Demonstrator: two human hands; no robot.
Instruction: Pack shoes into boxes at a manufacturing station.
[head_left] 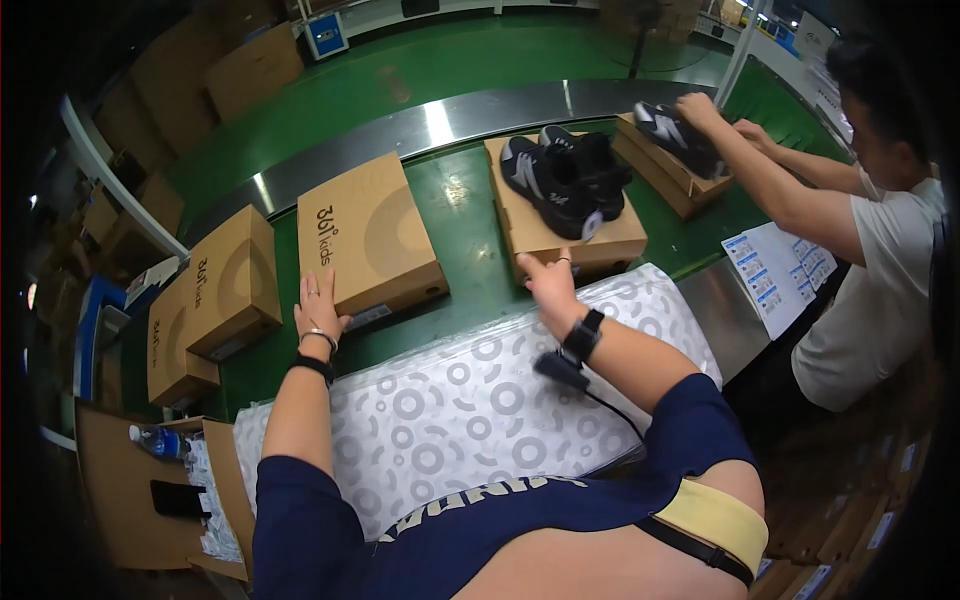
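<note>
While the left hand rests flat on a closed shoebox, the right hand reaches empty, fingers spread, toward an unclosed box bearing 2 black shoes; packing looks unfinished.

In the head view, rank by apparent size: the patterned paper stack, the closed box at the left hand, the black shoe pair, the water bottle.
1. Patterned paper stack, largest, though nearest the camera.
2. Closed shoe box, touched by the left hand.
3. Black shoe pair, on an open box; farther away, so less sure.
4. Water bottle, smallest.
</note>
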